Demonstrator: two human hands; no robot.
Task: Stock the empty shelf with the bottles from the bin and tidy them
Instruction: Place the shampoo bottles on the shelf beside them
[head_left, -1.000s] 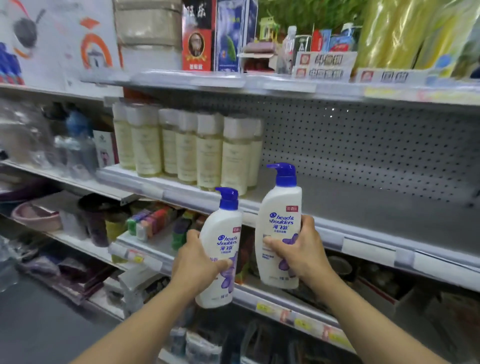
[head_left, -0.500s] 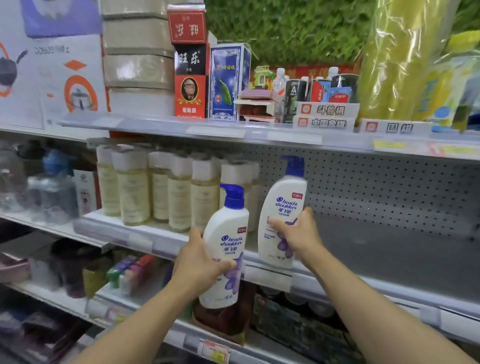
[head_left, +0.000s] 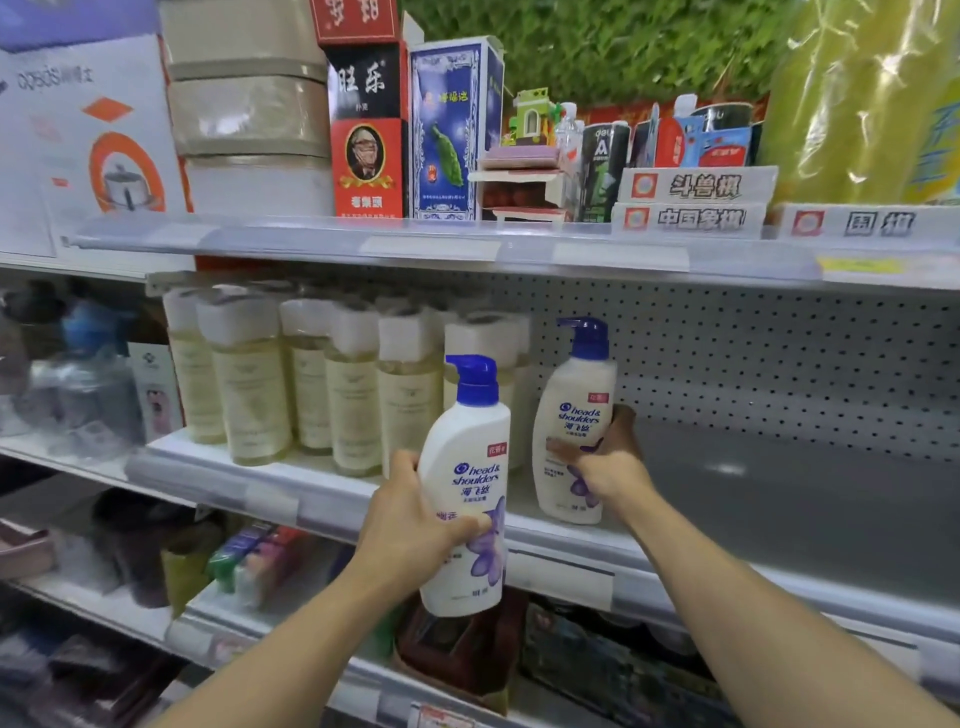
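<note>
Head view: the right hand (head_left: 605, 467) grips the right bottle (head_left: 571, 415), fingers curled round its waist. This bottle stands upright on the grey shelf (head_left: 779, 493) near its front edge, long axis vertical, blue pump up with the spout pointing left, label facing out. The left hand (head_left: 410, 530) clasps the left bottle (head_left: 467, 488), thumb across the label, held upright in front of the shelf edge, spout also left. Pale bottles (head_left: 311, 384) stand just to the left.
</note>
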